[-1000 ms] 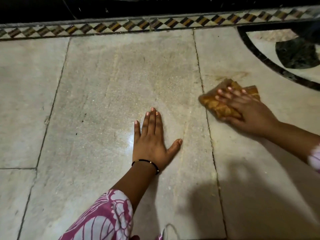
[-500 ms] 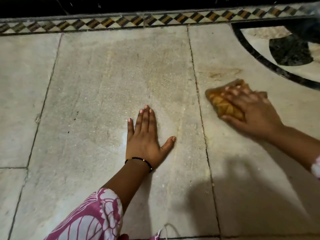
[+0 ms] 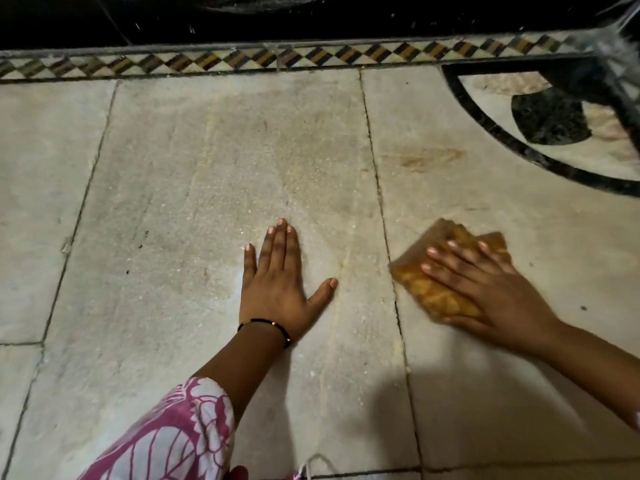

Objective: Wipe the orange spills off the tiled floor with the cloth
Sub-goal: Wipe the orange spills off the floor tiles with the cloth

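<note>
My right hand presses flat on a folded, orange-stained cloth that lies on the pale tiled floor, just right of a grout line. The cloth is blurred with motion. A faint orange-brown smear shows on the same tile, farther away than the cloth. My left hand rests palm down on the middle tile, fingers spread, with a thin black bracelet at the wrist. It holds nothing.
A patterned diamond border strip runs along the far edge, with a black surface behind it. A dark curved inlay with a black shape fills the far right. My pink-and-white floral sleeve is at the bottom.
My right hand has dragged the cloth toward me, away from the orange smear, which now lies uncovered. My left hand stays planted. The camera has tilted slightly.
</note>
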`<state>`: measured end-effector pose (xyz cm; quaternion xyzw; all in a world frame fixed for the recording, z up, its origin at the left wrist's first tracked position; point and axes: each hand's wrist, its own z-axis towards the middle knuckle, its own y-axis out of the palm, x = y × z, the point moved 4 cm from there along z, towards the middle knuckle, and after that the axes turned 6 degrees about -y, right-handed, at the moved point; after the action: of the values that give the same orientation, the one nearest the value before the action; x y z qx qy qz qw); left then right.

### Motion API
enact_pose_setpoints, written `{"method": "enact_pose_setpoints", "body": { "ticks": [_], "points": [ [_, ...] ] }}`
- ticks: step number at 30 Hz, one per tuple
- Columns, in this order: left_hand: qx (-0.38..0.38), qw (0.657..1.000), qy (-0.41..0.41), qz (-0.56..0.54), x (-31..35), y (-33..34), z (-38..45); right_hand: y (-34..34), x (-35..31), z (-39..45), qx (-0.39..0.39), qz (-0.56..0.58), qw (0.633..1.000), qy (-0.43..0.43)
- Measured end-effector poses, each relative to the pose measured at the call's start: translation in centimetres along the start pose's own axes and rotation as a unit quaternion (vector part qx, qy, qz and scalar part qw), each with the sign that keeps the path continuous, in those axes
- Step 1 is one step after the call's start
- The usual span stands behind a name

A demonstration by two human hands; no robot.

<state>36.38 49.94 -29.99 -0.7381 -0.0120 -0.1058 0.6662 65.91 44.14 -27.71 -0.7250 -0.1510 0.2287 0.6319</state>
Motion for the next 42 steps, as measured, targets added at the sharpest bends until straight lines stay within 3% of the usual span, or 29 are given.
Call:
{"method": "enact_pose_setpoints", "body": {
  "ticks": [3,7,9,11,14,16,20,23,25,27,30,33,36,40,42],
  "points": [
    [0.004,1.0,0.003,-0.001,0.2,0.1,-0.1,-0.7,4.0,-3.8,0.028,0.016,0.995,0.096],
    [-0.028,0.999,-0.006,0.021,0.3,-0.2,0.0,-1.7,4.0,2.1,0.089,0.02,0.954,0.284],
    [-0.058,0.997,-0.03,0.028,0.7,-0.6,-0.1,-1.1,1.2,4.0,0.055,0.03,0.963,0.262],
    [-0.054,0.998,-0.034,0.005,2.2,-1.0,-1.1,0.0,-2.1,2.6,0.021,0.024,0.987,0.157],
    [-0.039,0.995,0.073,-0.06,7.1,-0.7,-4.4,1.5,-4.6,-4.2,0.002,0.002,1.0,0.028],
    [-0.077,0.985,0.145,-0.06,10.4,0.6,-6.3,1.8,-3.0,-8.8,0.003,-0.016,0.999,0.033],
    [-0.115,0.977,0.18,0.023,13.1,2.3,-7.8,0.6,2.7,-12.9,0.007,0.0,0.986,0.165],
    [-0.131,0.974,0.178,0.045,13.0,2.4,-7.9,-0.4,5.3,-8.2,0.07,0.022,0.943,0.325],
    [-0.14,0.973,0.178,0.049,13.0,2.3,-7.7,-0.8,5.0,-4.0,0.056,0.026,0.92,0.386],
    [-0.145,0.972,0.181,0.038,12.9,2.0,-7.5,-0.8,2.4,-1.3,0.038,0.032,0.943,0.328],
    [-0.126,0.983,0.132,-0.02,10.1,1.2,-7.7,0.3,-3.6,-2.3,0.004,0.04,0.995,0.096],
    [-0.079,0.995,0.048,-0.046,3.8,-0.1,-8.8,1.0,-3.5,-5.2,-0.005,0.013,0.999,-0.041],
    [-0.095,0.995,-0.023,-0.025,-1.4,-1.4,-10.2,0.4,0.5,-3.8,0.008,0.003,1.0,-0.018],
    [-0.101,0.994,-0.032,-0.028,-3.3,-2.5,-11.1,-0.6,1.8,5.0,0.065,0.008,0.974,0.219],
    [-0.1,0.994,-0.04,-0.031,-3.5,-2.5,-11.1,-0.7,-1.1,10.2,0.034,0.013,0.974,0.222]
  ]
}}
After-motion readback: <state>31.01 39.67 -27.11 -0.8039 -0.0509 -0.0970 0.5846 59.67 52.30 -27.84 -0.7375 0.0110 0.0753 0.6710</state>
